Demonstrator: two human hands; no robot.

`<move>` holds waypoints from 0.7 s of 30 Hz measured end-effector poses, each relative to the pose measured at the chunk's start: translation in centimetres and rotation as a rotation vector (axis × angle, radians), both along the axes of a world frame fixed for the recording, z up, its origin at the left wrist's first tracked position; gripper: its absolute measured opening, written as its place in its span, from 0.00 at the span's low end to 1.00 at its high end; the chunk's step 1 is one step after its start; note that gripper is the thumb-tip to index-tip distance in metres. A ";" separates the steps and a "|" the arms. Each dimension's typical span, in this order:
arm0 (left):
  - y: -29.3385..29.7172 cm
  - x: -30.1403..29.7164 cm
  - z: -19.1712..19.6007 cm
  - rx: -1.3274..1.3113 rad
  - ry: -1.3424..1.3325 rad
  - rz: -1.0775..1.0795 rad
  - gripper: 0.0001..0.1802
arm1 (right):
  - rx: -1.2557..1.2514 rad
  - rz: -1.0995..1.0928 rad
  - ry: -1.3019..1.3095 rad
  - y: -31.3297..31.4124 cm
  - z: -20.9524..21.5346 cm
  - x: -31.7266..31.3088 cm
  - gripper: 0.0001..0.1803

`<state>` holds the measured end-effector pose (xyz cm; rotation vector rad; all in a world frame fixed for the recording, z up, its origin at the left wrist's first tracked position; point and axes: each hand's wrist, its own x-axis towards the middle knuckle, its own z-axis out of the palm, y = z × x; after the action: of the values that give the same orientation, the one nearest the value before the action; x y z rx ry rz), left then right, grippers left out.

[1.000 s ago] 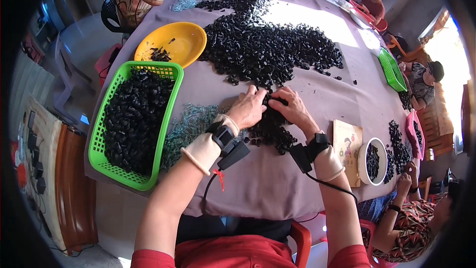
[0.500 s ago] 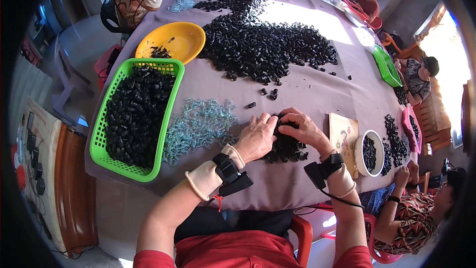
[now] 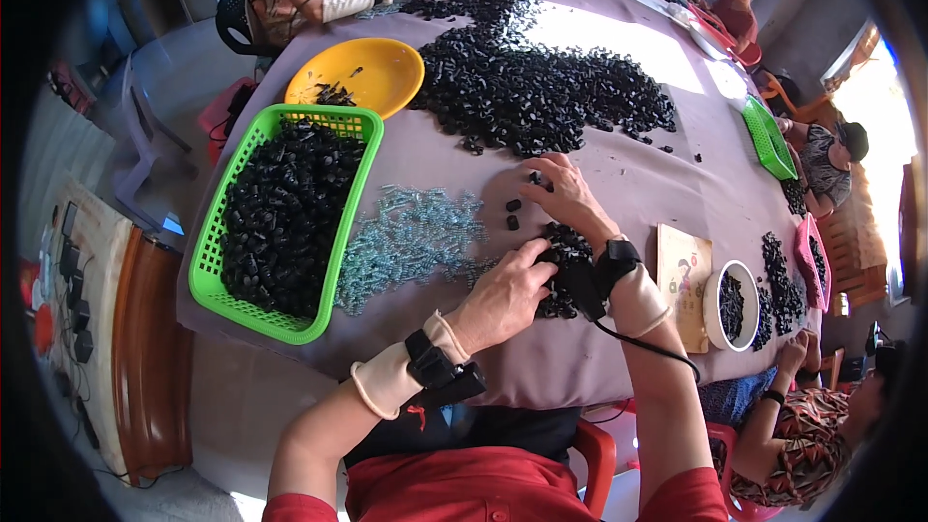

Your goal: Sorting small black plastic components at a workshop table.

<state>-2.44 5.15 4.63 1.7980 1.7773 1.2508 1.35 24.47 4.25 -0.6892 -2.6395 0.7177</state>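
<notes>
The surface (image 3: 677,198) in front of me is covered in a mauve-grey cloth, smooth with soft creases. Across its upper middle spreads one big heap (image 3: 541,87) of hard, glossy black pieces, too many to count, loose and jumbled. Left of centre stands one bright green plastic basket (image 3: 253,317), rectangular with lattice walls, well filled with black pieces. Just beyond it, one round, shallow yellow bowl (image 3: 385,72) holds a small cluster of dark bits to one side. Right of the basket lies a spread of thin, pale blue-green coils (image 3: 411,237), countless and tangled.

My two hands are near the centre. My left hand (image 3: 507,295) has its fingers bent against a small pile (image 3: 568,244) of black pieces, right of centre; I can't make out whether they grip any. My right hand (image 3: 570,198) reaches above that pile, fingers curled, with something dark at the fingertips; I can't tell if it is pinched.

To the right lies one worn paper booklet (image 3: 677,319) with a drawing on its cover, and beside it one round white bowl (image 3: 713,319) containing slim black pieces. Smallest are two stubby black pieces (image 3: 512,222) lying loose left of my right hand.
</notes>
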 end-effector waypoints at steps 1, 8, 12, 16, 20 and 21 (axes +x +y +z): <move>-0.4 -0.1 0.0 -0.005 -0.001 0.004 0.14 | 0.043 -0.036 -0.012 -0.6 -0.3 -0.3 0.19; -3.5 -1.3 -0.9 0.103 -0.072 0.010 0.08 | 0.253 0.332 0.132 -3.5 -1.2 0.5 0.10; -4.9 -1.6 -0.4 0.183 -0.118 0.126 0.05 | 0.213 0.364 0.126 -5.0 -0.3 2.2 0.06; -5.8 -3.1 -0.9 0.162 -0.046 0.373 0.04 | 0.173 0.368 0.063 -5.5 0.1 4.0 0.06; -6.8 -4.8 -2.5 0.085 -0.063 0.442 0.05 | 0.168 0.356 0.083 -6.5 0.4 5.0 0.06; -7.0 -4.9 -3.0 0.059 -0.035 0.438 0.06 | 0.183 0.356 0.105 -6.8 0.4 5.3 0.06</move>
<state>-7.32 -1.88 1.65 1.4452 2.2127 1.4919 6.69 17.72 4.62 -0.1282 -2.7133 0.5722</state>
